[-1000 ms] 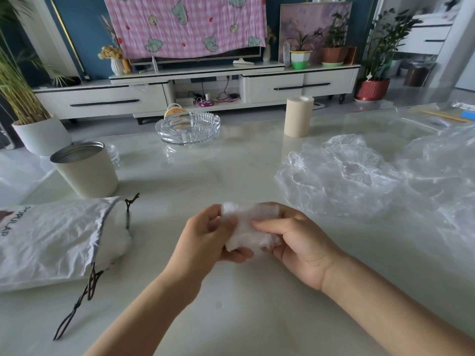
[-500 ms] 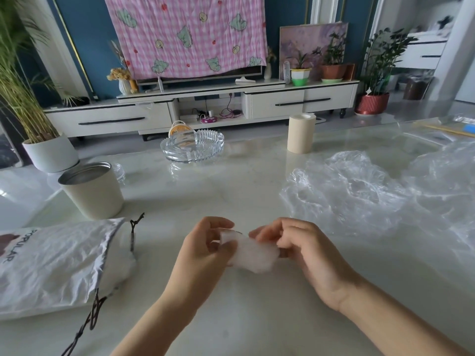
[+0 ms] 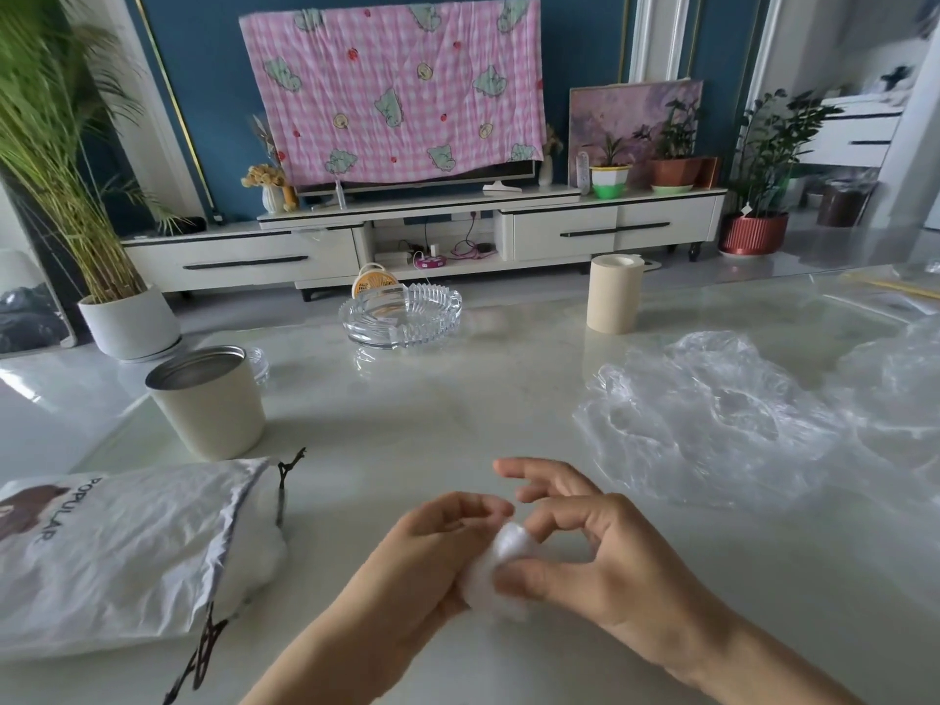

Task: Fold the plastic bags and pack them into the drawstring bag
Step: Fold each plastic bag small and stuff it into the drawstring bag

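A small folded wad of white plastic bag [image 3: 496,569] sits between both hands near the table's front edge. My left hand [image 3: 422,567] cups it from the left, fingers curled around it. My right hand [image 3: 600,557] pinches its right side with thumb and forefinger, the other fingers spread. The white drawstring bag [image 3: 117,552] lies on its side at the left, mouth facing right, white plastic showing in the opening, black cords trailing. A crumpled clear plastic bag [image 3: 712,419] lies spread on the right.
A cream tin cup [image 3: 208,404] stands behind the drawstring bag. A glass ashtray [image 3: 402,318] and a beige tape roll [image 3: 613,295] stand farther back on the pale marble table [image 3: 432,424]. More clear plastic [image 3: 900,379] lies at the far right.
The wad has been squeezed smaller between the hands. My right fingers have opened out, with only thumb and forefinger on it. The view has tilted upward.
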Available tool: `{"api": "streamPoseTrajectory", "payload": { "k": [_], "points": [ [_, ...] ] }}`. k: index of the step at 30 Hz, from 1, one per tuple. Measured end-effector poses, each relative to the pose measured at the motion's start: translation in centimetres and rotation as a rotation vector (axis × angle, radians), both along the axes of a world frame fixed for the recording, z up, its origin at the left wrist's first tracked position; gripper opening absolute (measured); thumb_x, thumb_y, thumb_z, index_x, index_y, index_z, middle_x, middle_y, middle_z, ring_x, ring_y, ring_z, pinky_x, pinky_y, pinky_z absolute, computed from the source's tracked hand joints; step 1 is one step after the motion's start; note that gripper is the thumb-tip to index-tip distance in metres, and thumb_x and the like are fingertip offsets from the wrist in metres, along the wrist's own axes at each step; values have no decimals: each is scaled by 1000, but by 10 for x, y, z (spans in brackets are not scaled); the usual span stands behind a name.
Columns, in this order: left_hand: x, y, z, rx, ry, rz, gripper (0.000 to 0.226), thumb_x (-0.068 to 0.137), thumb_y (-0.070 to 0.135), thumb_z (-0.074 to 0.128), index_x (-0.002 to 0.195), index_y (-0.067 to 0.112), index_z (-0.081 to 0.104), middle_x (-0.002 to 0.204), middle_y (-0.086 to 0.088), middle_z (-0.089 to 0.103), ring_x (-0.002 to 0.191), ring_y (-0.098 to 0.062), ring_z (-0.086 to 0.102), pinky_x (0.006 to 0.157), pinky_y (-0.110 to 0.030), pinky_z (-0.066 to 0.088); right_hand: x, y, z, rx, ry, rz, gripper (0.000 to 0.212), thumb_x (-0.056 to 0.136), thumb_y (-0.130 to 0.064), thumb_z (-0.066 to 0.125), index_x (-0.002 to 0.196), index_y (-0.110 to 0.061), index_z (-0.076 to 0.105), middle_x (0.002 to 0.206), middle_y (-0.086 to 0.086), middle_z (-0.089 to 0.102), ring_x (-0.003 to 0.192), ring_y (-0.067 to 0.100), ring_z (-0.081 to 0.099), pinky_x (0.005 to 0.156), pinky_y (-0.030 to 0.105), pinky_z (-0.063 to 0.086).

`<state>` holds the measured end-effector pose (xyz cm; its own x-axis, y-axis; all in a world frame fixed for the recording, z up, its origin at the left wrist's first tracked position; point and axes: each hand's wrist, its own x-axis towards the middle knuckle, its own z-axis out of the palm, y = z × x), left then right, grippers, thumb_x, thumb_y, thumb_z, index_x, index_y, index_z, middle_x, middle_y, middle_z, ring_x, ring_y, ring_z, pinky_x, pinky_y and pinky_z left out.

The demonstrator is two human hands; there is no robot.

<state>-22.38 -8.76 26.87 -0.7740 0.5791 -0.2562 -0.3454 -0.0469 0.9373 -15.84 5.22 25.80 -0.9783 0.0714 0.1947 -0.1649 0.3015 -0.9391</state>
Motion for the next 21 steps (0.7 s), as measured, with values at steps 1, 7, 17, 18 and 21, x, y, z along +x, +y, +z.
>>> {"api": "streamPoseTrajectory", "payload": {
  "k": [1,7,17,18,21],
  "points": [
    [2,1,2,-11,-80,-40,14,90,0,50,87,2,64,65,-10,62,46,-14,56,41,-20,47,1,-2,2,-70,0,36,12,67,-22,83,66,-20,71,116,-25,61,109,-8,54,85,-1,31],
    [-13,-8,-13,-573,948,294,22,87,7,58,72,22,62,63,9,60,58,-7,57,56,-16,40,-4,-1,7,-319,-23,-58,16,67,-24,79,62,-14,67,64,-6,65,63,5,59,64,11,44],
    [-59,-82,10,-1596,673,426,75,85,27,50,146,10,9,155,-17,-1,142,-36,-10,111,-60,13,-8,8,-2,-266,-62,-106,9,72,-14,73,80,-9,70,75,1,69,72,10,62,74,21,48],
    [-63,-85,10,-1599,644,405,74,86,25,48,146,9,7,154,-18,-1,142,-37,-8,111,-59,16,-9,9,-3,-256,-52,-115,6,76,-7,74,78,-10,69,73,-1,68,71,9,62,71,19,48],
    [-66,-88,14,-1637,636,402,58,86,14,44,139,3,23,149,-19,19,140,-38,9,109,-54,24,-12,10,-6,-210,0,-172,15,73,2,74,75,-8,63,65,-4,63,63,5,59,63,15,46]
  ]
}}
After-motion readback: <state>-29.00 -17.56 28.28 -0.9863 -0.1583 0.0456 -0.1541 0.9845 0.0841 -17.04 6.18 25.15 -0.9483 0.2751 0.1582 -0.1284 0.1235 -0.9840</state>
